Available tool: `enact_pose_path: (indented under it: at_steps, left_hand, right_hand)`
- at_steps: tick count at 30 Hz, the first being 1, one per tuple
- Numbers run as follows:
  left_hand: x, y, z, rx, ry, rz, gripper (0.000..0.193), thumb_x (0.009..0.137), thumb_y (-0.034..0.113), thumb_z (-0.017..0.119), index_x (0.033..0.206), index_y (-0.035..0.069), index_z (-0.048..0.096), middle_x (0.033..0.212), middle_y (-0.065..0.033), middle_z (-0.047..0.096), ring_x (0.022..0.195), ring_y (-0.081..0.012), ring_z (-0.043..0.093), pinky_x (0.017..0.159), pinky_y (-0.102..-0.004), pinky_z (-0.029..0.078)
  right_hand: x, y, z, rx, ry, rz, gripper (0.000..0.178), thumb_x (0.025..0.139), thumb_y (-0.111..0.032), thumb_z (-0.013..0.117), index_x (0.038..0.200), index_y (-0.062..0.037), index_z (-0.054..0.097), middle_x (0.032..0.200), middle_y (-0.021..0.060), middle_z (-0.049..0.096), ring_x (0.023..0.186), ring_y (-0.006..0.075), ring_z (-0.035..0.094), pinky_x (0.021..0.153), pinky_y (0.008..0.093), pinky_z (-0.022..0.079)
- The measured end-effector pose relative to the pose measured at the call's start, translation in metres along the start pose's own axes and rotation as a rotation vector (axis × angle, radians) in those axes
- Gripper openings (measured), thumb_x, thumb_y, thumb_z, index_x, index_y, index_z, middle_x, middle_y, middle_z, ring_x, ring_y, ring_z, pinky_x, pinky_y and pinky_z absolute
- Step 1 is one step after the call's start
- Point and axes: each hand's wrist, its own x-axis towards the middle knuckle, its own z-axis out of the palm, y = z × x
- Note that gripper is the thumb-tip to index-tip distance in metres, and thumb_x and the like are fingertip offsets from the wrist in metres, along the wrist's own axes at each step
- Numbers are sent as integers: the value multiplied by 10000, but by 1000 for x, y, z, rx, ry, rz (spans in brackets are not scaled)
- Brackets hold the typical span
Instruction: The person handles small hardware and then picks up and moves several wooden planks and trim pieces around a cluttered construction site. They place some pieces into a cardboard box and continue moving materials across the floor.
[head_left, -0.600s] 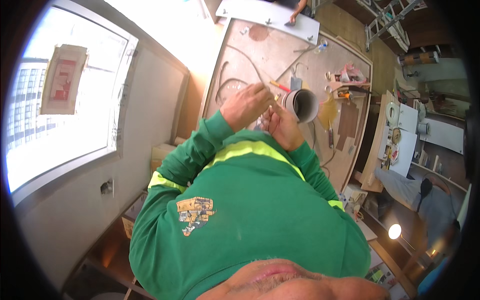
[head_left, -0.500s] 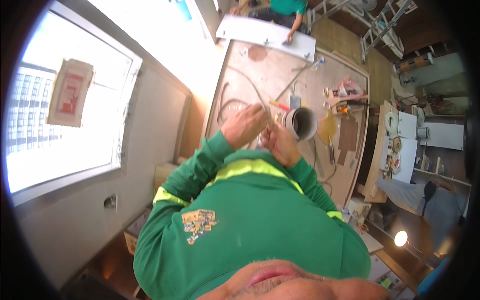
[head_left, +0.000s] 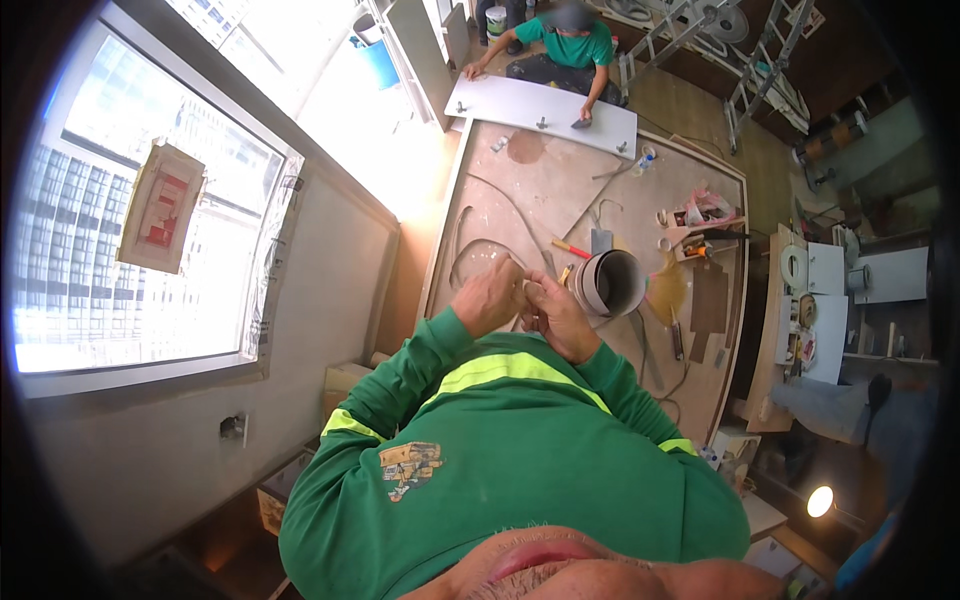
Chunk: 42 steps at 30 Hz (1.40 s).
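My left hand [head_left: 488, 296] and my right hand [head_left: 562, 318] meet in front of my chest, over the near part of the worktable. The fingers of both are bent and pinched close together; whatever lies between them is too small to make out. Just right of my right hand stands a grey roll of banding strip [head_left: 632, 284], its hollow middle showing. Beyond the hands, a long thin strip [head_left: 507, 203] curves over the tabletop. Another curled strip [head_left: 462, 250] lies left of my left hand.
On the worktable [head_left: 560, 190] are a scraper [head_left: 601, 241], a red-handled tool [head_left: 571, 248], a yellowish stain [head_left: 667, 288] and a tool box [head_left: 700, 238]. At the far edge a person in green [head_left: 582, 45] works on a white panel [head_left: 530, 112]. A window [head_left: 170, 230] is left; ladders [head_left: 765, 75] stand far right.
The whole view has shifted, so the table and hands appear slightly lower. My left hand has come down level with my right, their fingers still together.
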Motion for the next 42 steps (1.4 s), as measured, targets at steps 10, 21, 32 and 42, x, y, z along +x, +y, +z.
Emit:
enact_pose_path:
  at_steps: [10,21,32,42]
  left_hand:
    - [2,-11,-38,-1425,97,-611,459,1035,282,575,1425,52,502,1185,-13,627,1005,-124,596,777,-290,483]
    - [-5,32,-38,-2198,-5,-424,686,1005,535,527,1442,10,465,1445,-89,501,1365,-241,424,1130,-389,360]
    - [-15,36,-31,-2032,29,-385,499,992,383,591,1376,72,517,1353,-82,555,1302,-226,491,1111,-446,358]
    - [-18,38,-29,-1969,-108,-537,590,963,354,618,1453,72,450,1385,-66,536,1295,-211,497,1103,-431,366]
  right_hand:
    - [18,-26,-6,-425,136,-408,277,999,-139,639,1250,-26,607,853,-23,595,710,59,522,661,207,448]
    - [-6,-87,78,-1034,-36,-835,155,938,-56,658,1087,-40,695,913,78,688,843,196,655,724,306,538]
    - [3,-100,90,-1457,-243,-1070,160,840,-74,717,996,-45,701,919,95,679,883,297,663,763,393,561]
    - [2,-96,75,-1444,-282,-910,157,799,11,648,919,-39,560,846,99,573,789,306,578,694,408,491]
